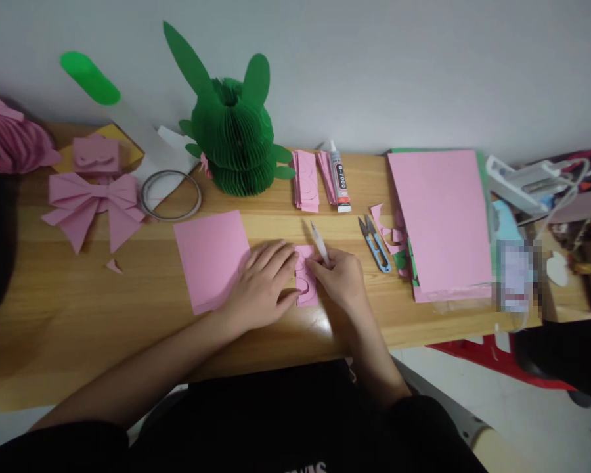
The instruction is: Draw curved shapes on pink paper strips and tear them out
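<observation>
My left hand [263, 284] lies flat with its fingers stretched out, pressing down on a small pink paper piece [306, 284] and the edge of a larger pink sheet [211, 257] on the wooden table [128, 315]. My right hand [339, 276] is closed around a white pen [320, 244], its tip on the small pink piece, where curved lines are drawn.
A green honeycomb paper rabbit [234, 131] stands at the back. Nearby are a glue tube [341, 179], pink strips [305, 180], small snips [374, 244], a stack of pink paper [440, 220], a tape ring [171, 195], a pink bow [91, 205] and pink scraps [389, 233].
</observation>
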`<state>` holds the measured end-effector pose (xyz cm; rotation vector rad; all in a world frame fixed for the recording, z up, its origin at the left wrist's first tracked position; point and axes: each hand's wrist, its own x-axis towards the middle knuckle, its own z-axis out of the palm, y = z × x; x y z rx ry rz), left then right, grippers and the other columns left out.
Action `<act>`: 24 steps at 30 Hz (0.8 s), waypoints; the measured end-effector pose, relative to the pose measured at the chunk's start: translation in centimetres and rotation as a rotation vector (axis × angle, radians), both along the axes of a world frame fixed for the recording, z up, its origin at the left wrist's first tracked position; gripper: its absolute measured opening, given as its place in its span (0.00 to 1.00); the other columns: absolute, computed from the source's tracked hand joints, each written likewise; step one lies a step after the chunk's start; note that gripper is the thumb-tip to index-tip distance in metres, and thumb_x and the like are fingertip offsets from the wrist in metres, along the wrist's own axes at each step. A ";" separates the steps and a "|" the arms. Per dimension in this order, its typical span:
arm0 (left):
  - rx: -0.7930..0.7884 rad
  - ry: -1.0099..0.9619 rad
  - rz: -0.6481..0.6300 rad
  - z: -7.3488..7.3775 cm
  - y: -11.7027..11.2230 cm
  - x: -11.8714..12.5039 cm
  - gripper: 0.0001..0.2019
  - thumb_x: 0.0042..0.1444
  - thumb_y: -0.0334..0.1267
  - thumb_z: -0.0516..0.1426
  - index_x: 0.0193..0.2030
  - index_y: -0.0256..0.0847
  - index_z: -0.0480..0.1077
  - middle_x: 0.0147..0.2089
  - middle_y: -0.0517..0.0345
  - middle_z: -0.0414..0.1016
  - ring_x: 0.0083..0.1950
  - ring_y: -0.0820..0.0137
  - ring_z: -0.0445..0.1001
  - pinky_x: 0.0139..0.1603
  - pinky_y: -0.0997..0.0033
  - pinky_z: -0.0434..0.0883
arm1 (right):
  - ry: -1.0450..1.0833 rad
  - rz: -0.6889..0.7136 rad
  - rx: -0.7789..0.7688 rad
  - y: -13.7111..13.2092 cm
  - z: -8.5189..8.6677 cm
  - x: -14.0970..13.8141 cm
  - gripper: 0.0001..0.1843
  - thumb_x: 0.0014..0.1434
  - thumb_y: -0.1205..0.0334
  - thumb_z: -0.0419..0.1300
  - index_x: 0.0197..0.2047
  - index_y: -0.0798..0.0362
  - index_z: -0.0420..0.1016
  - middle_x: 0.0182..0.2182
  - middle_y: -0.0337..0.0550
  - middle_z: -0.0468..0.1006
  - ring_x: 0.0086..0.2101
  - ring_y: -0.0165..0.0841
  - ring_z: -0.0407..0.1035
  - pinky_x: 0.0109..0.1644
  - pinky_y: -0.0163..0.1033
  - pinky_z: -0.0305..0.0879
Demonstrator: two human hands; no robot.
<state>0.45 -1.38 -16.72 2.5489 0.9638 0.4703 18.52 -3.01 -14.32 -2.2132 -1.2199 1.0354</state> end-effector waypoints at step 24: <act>-0.067 0.023 0.001 0.3 0.1 -0.1 0.28 0.57 0.44 0.60 0.63 0.35 0.66 0.66 0.38 0.66 0.68 0.46 0.61 0.67 0.41 0.60 | -0.051 0.027 0.020 0.1 -0.1 0.0 0.07 0.50 0.58 0.64 0.26 0.52 0.78 0.19 0.38 0.73 0.24 0.32 0.65 0.30 0.37 0.54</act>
